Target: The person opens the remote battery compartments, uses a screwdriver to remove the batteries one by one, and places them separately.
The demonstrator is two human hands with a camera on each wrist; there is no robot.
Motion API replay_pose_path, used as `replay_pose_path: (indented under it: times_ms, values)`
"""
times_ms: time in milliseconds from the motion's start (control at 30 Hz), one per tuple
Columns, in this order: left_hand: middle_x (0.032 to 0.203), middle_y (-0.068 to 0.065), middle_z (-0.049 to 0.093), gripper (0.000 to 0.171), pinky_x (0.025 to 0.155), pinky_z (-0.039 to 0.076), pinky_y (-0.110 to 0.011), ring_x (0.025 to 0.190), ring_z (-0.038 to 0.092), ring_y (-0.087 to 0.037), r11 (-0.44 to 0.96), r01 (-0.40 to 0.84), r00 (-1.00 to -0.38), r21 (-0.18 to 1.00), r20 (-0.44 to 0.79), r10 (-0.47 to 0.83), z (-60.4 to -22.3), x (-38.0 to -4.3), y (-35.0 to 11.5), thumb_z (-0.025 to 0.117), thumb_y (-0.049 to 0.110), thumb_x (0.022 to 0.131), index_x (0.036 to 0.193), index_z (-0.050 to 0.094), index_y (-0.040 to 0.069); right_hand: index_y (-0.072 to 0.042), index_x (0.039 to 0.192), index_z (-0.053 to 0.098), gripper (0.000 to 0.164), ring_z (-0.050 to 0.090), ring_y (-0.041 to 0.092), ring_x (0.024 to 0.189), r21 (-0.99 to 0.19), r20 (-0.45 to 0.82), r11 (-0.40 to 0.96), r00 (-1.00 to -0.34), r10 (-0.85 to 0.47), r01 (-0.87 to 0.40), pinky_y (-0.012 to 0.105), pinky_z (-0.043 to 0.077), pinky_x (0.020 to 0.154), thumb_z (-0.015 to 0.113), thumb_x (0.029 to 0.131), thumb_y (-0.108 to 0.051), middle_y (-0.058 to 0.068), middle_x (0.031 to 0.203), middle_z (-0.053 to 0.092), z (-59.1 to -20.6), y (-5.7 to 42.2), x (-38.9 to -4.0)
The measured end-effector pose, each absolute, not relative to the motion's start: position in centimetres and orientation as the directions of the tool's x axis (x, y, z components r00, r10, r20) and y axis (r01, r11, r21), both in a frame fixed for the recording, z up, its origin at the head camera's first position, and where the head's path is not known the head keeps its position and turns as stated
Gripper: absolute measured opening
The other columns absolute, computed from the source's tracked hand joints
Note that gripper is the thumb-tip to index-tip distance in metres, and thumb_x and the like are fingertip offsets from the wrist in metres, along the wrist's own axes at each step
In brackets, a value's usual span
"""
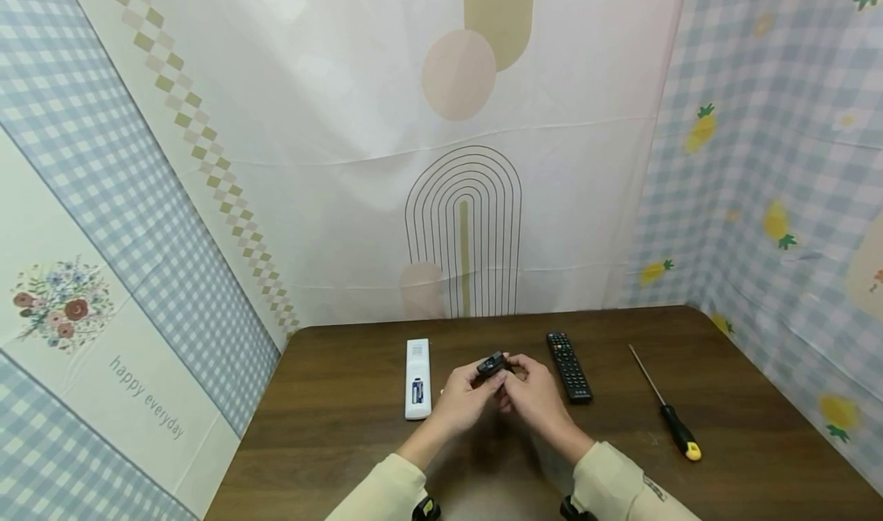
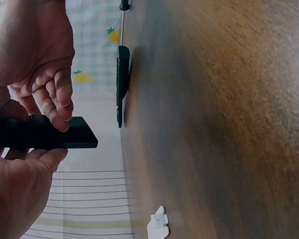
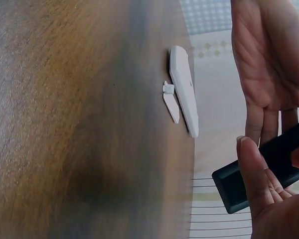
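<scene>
A black remote control (image 1: 492,364) is held above the table between both hands, seen nearly end-on in the head view. My left hand (image 1: 462,398) grips it from the left, its thumb along one side and fingers along the other. From the right, my right hand (image 1: 534,398) holds the same remote, with thumb and fingertips on its casing. In the left wrist view the dark remote (image 2: 79,134) shows a slanted end past the fingers. The right wrist view shows its rounded end (image 3: 229,186) beside the right thumb.
Left of the hands lies a white remote (image 1: 418,368), its battery compartment uncovered with batteries (image 1: 417,391) inside. Its small white cover (image 3: 171,104) lies beside it. To the right are another black remote (image 1: 569,368), buttons up, and a screwdriver (image 1: 679,429) with a black-and-yellow handle.
</scene>
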State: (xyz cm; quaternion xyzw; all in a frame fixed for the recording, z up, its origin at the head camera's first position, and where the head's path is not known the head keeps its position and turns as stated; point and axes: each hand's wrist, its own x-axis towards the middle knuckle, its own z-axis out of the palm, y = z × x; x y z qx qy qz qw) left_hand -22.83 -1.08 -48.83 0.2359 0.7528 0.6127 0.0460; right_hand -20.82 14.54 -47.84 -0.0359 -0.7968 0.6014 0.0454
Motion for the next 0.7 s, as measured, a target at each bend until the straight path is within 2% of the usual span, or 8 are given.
replay_pose_path:
  times_ms: [200, 300, 433, 500, 700]
  values:
    - [0.136, -0.014, 0.075, 0.037, 0.095, 0.052, -0.015, 0.113, 0.066, -0.005, 0.129, 0.311, -0.877, 0.942, 0.231, 0.421, -48.87, -22.65, -0.86, 0.064, 0.024, 0.108, 0.142, 0.069, 0.009, 0.007, 0.135, 0.064, 0.041, 0.072, 0.022, 0.058, -0.958, 0.025, 0.286, -0.994, 0.108, 0.007, 0.04, 0.064, 0.059, 0.059, 0.096, -0.006, 0.017, 0.073, 0.076, -47.79, 14.77, -20.58]
    - [0.139, -0.015, 0.073, 0.038, 0.098, 0.052, -0.014, 0.122, 0.067, -0.012, 0.103, 0.296, -0.88, 0.95, 0.23, 0.415, -48.97, -22.65, -0.83, 0.063, 0.024, 0.109, 0.143, 0.068, 0.009, 0.005, 0.14, 0.062, 0.045, 0.072, 0.021, 0.058, -0.955, 0.021, 0.296, -0.994, 0.107, 0.011, 0.04, 0.064, 0.06, 0.058, 0.097, -0.007, 0.016, 0.073, 0.076, -47.86, 14.78, -20.44]
    - [0.145, -0.015, 0.07, 0.038, 0.101, 0.051, -0.013, 0.133, 0.066, -0.025, 0.057, 0.277, -0.893, 0.959, 0.235, 0.383, -49.19, -22.8, -0.86, 0.061, 0.023, 0.11, 0.144, 0.067, 0.007, 0.001, 0.145, 0.059, 0.049, 0.069, 0.018, 0.056, -0.948, 0.026, 0.318, -0.994, 0.103, 0.008, 0.035, 0.062, 0.058, 0.058, 0.097, -0.008, 0.011, 0.072, 0.076, -48.09, 14.79, -20.29]
    - [0.147, -0.015, 0.068, 0.038, 0.103, 0.05, -0.013, 0.137, 0.065, -0.027, 0.048, 0.273, -0.899, 0.961, 0.237, 0.369, -49.27, -22.89, -0.89, 0.061, 0.022, 0.11, 0.143, 0.067, 0.006, -0.001, 0.146, 0.057, 0.05, 0.069, 0.017, 0.056, -0.948, 0.032, 0.319, -0.995, 0.098, 0.001, 0.032, 0.06, 0.056, 0.058, 0.096, -0.007, 0.01, 0.073, 0.076, -48.27, 14.78, -20.3]
    - [0.143, -0.014, 0.071, 0.039, 0.103, 0.049, -0.016, 0.134, 0.066, -0.028, 0.081, 0.277, -0.899, 0.957, 0.228, 0.374, -49.41, -22.93, -0.96, 0.06, 0.026, 0.11, 0.142, 0.067, 0.003, -0.003, 0.145, 0.05, 0.05, 0.07, 0.022, 0.057, -0.951, 0.05, 0.309, -0.993, 0.105, -0.015, 0.032, 0.059, 0.055, 0.058, 0.095, -0.006, 0.014, 0.073, 0.075, -48.55, 14.82, -20.23]
